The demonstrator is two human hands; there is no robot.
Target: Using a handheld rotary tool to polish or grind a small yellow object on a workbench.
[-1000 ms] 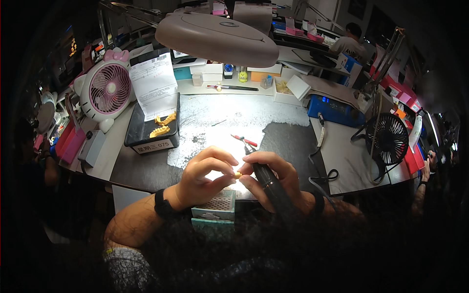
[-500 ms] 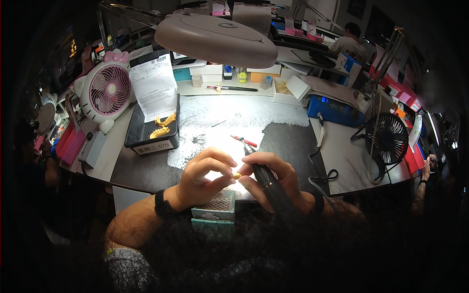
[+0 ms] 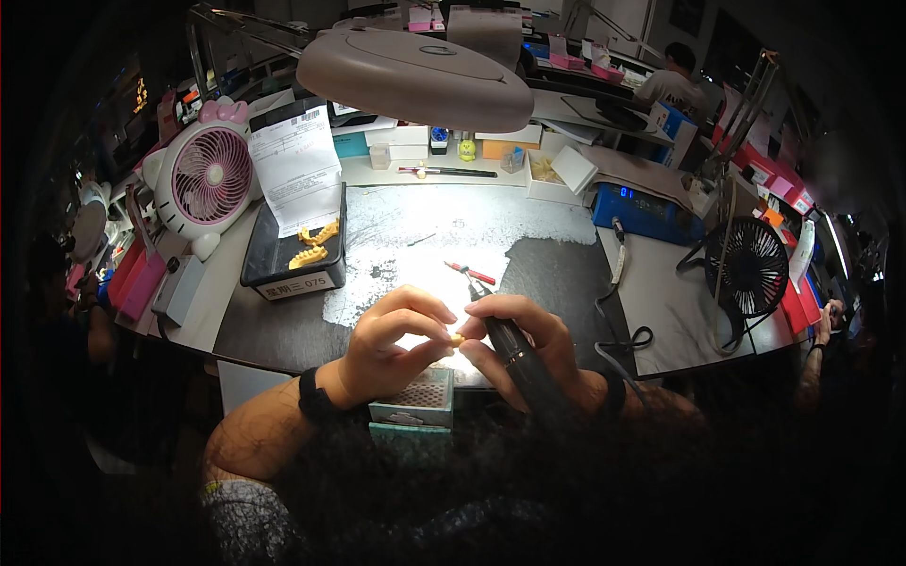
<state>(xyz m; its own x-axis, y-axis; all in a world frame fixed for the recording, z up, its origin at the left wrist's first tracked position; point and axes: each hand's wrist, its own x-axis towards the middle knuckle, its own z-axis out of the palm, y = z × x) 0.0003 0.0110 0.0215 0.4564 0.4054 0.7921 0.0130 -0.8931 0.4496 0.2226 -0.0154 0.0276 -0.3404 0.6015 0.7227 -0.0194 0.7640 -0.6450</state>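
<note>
Over the bright middle of the bench, my left hand (image 3: pixel 389 347) pinches a small yellow piece (image 3: pixel 457 340), like a dental die, between thumb and fingers. Wrapped in my right hand (image 3: pixel 552 344) is a black rotary handpiece (image 3: pixel 511 351), its thin tip pointing up and away from me. The right fingertips come close to the yellow piece; I cannot tell whether they touch it. Just beyond the tip lies a thin red tool (image 3: pixel 479 277). Yellow dental models (image 3: pixel 309 257) rest in a black tray (image 3: pixel 247 276) at the left, with a printed sheet (image 3: pixel 297 170) propped in it.
A big lamp head (image 3: pixel 415 80) hangs over the bench. A pink-and-white fan (image 3: pixel 213 170) stands left, a black fan (image 3: pixel 747 269) right. The blue control box (image 3: pixel 646 212) has a cable (image 3: pixel 618 259). Below my hands sits a green drawer box (image 3: pixel 412 415). Other people are nearby.
Almost nothing differs. Both hands keep their grips on the yellow piece and the handpiece, with only a tiny shift at the fingertips.
</note>
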